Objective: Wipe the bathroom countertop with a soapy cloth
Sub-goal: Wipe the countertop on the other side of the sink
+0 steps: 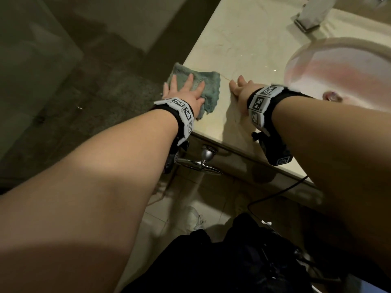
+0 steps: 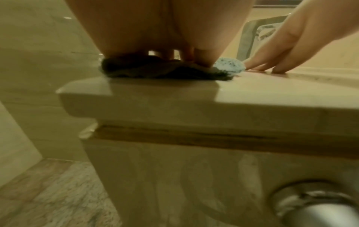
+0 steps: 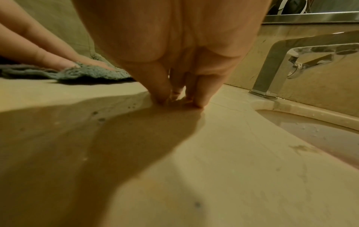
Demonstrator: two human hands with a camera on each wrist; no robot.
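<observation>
Teal cloth (image 1: 61, 89) is lying at the counter's (image 1: 239, 49) left edge in the head view, the left hand (image 1: 186, 92) pressing it flat with fingers spread straight, likely to keep the whole cloth rubbing the stone. The right hand (image 1: 241, 87) is bracing just beside it, fingers extended, grasping nothing. From the left wrist, the cloth is overhanging the edge slightly. From the right wrist, the sink (image 3: 310, 127) and tap (image 3: 276, 64) are bounding the sweep rightward.

Beige marble countertop (image 1: 243, 43) | teal cloth (image 1: 61, 92) at left edge | square chrome faucet (image 1: 309, 17) at back | inset round basin (image 1: 342, 72)
</observation>
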